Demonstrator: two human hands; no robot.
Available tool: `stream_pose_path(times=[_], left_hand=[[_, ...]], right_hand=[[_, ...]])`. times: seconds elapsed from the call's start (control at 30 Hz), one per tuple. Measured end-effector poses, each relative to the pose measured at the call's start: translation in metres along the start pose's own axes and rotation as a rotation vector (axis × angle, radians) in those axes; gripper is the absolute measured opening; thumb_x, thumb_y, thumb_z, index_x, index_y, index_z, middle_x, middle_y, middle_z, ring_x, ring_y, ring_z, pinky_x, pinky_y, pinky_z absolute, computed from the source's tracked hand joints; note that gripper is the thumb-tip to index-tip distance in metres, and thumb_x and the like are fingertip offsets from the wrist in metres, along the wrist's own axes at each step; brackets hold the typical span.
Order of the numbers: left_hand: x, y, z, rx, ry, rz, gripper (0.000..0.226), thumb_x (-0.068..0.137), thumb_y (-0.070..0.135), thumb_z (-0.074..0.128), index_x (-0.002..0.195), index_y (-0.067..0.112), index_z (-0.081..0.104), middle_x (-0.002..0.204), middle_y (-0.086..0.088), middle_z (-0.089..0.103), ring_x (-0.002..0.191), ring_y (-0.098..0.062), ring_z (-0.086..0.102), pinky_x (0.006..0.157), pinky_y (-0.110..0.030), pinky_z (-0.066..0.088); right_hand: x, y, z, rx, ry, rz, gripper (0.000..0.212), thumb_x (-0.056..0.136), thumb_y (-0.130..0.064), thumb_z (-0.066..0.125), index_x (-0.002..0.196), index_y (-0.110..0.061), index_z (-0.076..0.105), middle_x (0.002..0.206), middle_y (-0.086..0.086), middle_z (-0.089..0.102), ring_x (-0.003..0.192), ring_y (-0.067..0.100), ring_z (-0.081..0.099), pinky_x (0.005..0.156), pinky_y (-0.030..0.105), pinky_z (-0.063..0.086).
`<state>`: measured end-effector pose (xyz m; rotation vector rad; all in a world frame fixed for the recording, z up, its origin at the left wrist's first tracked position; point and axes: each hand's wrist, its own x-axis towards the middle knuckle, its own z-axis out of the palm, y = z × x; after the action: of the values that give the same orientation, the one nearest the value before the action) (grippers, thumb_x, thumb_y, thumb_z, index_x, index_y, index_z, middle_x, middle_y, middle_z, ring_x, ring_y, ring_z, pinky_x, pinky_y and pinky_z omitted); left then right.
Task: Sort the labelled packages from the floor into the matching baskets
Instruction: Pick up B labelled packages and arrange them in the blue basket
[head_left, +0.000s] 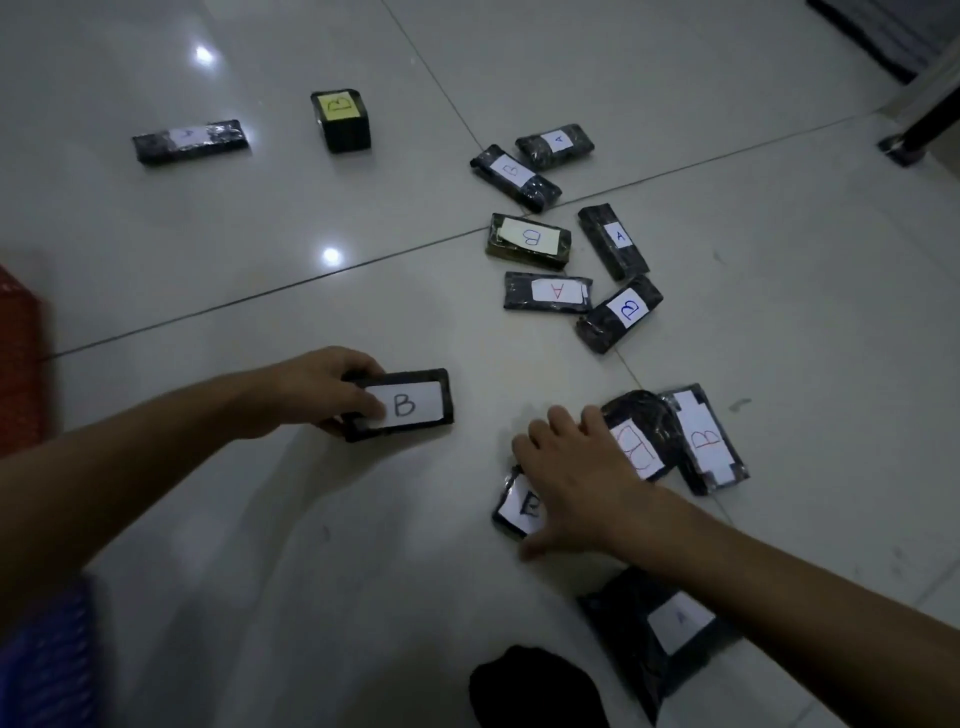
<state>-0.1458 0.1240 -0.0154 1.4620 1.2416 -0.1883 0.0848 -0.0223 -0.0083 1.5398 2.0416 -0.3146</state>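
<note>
Left hand (317, 392): fingers curled round the near end of a black-wrapped package labelled B (402, 404), thumb on its white label, the package held level just above the tiled floor (260, 234). Right hand (569, 475): fingers spread and extended, palm down, resting over a small package marked B (517, 506) on the floor; whether it grips it cannot be told. Just beyond the right hand's fingertips: two packages with red B labels, one rounded (641, 436), one flat (709, 441), lying side by side and touching. Under the right forearm, nearer the person: a larger black package marked A (660, 629). Well beyond both hands: a loose cluster of six packages, marked A and B (563, 234). Farther off, past the left hand: a cube-like package with a yellow B label (340, 120) and a long package (189, 141), label unclear. Outward of the left forearm, at the frame edge: a red basket (18, 364) and a blue basket (47, 654), both blurred.
</note>
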Motion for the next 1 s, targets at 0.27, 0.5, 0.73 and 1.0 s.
stream_pose_path(times=[0.27, 0.5, 0.73, 1.0], left_hand=[[-0.053, -0.031, -0.04, -0.053, 0.089, -0.036, 0.016, 0.088, 0.006, 0.064, 0.101, 0.016, 0.065, 0.099, -0.007, 0.069, 0.081, -0.018, 0.064, 0.066, -0.031, 0.056], [-0.149, -0.041, -0.11, -0.344, 0.378, 0.006, 0.021, 0.088, 0.005, 0.062, 0.109, 0.01, 0.063, 0.101, -0.013, 0.067, 0.085, -0.019, 0.064, 0.068, -0.027, 0.057], [-0.275, -0.149, -0.138, -0.585, 0.653, -0.09, 0.021, 0.086, 0.004, 0.061, 0.107, 0.008, 0.063, 0.098, -0.01, 0.066, 0.084, -0.021, 0.064, 0.066, -0.03, 0.056], [-0.36, -0.277, -0.101, -0.758, 0.934, -0.212, 0.017, 0.088, 0.009, 0.063, 0.105, 0.009, 0.061, 0.093, -0.007, 0.067, 0.076, -0.014, 0.066, 0.057, -0.022, 0.057]], right_hand=[[0.029, -0.008, -0.032, 0.339, 0.326, -0.033, 0.061, 0.074, -0.041, 0.067, 0.127, -0.024, 0.043, 0.12, 0.0, 0.047, 0.102, 0.024, 0.052, 0.08, 0.038, 0.043], [0.08, -0.037, -0.155, 0.338, 0.566, -0.298, 0.072, 0.071, -0.041, 0.078, 0.132, -0.026, 0.044, 0.122, -0.003, 0.047, 0.104, 0.019, 0.05, 0.082, 0.038, 0.051], [0.105, -0.187, -0.262, 0.007, 0.52, -0.675, 0.076, 0.074, -0.036, 0.08, 0.137, -0.023, 0.039, 0.129, 0.0, 0.048, 0.111, 0.02, 0.051, 0.083, 0.034, 0.052], [0.097, -0.328, -0.238, -0.401, 0.668, -1.211, 0.072, 0.068, -0.038, 0.079, 0.134, -0.026, 0.053, 0.132, 0.004, 0.055, 0.119, 0.025, 0.055, 0.096, 0.041, 0.047]])
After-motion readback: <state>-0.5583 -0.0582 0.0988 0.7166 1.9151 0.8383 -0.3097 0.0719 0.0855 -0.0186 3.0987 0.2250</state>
